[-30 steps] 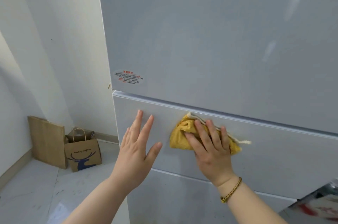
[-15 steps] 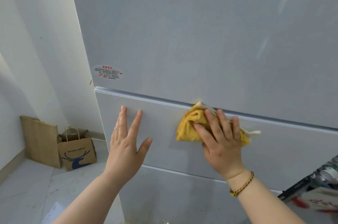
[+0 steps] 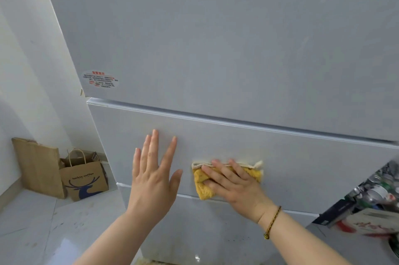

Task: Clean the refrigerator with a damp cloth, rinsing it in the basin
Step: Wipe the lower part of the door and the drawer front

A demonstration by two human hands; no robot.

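The right hand (image 3: 236,188), fingers straight, presses the cloth (image 3: 201,191) crosswise beneath them against the refrigerator (image 3: 237,48); left hand (image 3: 153,178) spread, just beside.

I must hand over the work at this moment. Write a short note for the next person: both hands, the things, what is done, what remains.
Left hand: open, flat at the fridge middle panel, holding nothing.
Right hand: presses the cloth on the same panel, near its lower edge.
Basin: not in view.
Done: wiping is under way; clean areas cannot be told.
Left: other panels, rinsing the cloth.
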